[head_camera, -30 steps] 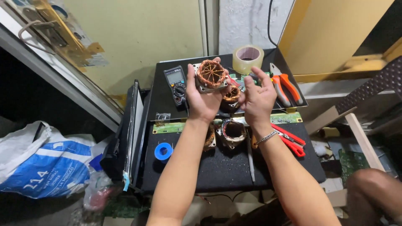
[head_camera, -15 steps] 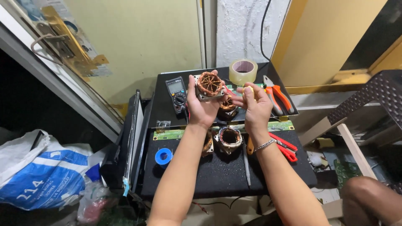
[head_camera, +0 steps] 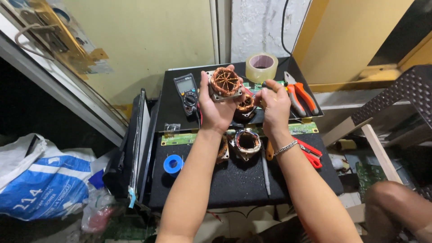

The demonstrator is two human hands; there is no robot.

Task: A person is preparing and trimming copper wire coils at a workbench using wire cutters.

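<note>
- White and blue sack [head_camera: 42, 180]: lies on the floor at the far left, well apart from the work surface
- Flat panel [head_camera: 137, 144]: stands on edge against the left side of the black work surface [head_camera: 225, 189], closing that side off
- Blue tape roll [head_camera: 173, 164]: lies flat near the left edge of the surface, with bare black mat around it and in front of it
- Multimeter [head_camera: 186, 92]: lies on the raised rear part of the surface, just left of the left hand
- Left hand [head_camera: 217, 105]: raised above the surface; fingers and thumb are curled around the copper-wound stator [head_camera: 224, 82], gripping its pale frame from below and the sides, the winding face turned toward the camera
- Second wound stator [head_camera: 246, 142]: rests on the mat between the two forearms, near the middle of the surface; a third coil [head_camera: 246, 104] sits behind it, partly hidden between the hands
- Right hand [head_camera: 273, 103]: raised just right of the held stator, fingers bent and pinched together near the stator's right edge; what they pinch is too small to tell
- Clear tape roll [head_camera: 261, 66]: stands at the rear edge, behind the right hand
- Orange-handled pliers [head_camera: 299, 94]: lie right of the right hand, on the rear part
- Red-handled cutters [head_camera: 310, 153]: lie near the right edge, beside the right wrist
- Open room: the front strip of the mat is bare
</note>
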